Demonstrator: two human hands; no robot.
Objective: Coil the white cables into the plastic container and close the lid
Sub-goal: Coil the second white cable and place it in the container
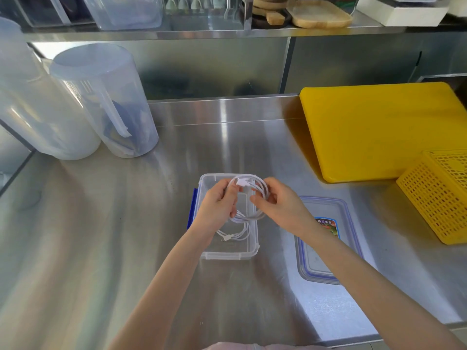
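Observation:
A clear plastic container (249, 253) stands open on the steel counter in the middle of the view. Above it my left hand (219, 203) and my right hand (278, 205) both grip a white cable (255, 184) looped into a coil, its plug showing at the top. A second white cable (236, 233) lies coiled inside the container, below my hands. The container's lid (323, 267), clear with a blue seal and a coloured label, lies flat on the counter to the right, under my right forearm.
Two tall translucent jugs (106, 102) stand at the back left. A yellow cutting board (384, 130) and a yellow mesh basket (439, 195) sit at the right. A steel shelf (202, 34) with tubs and wooden boards runs above the counter's back wall.

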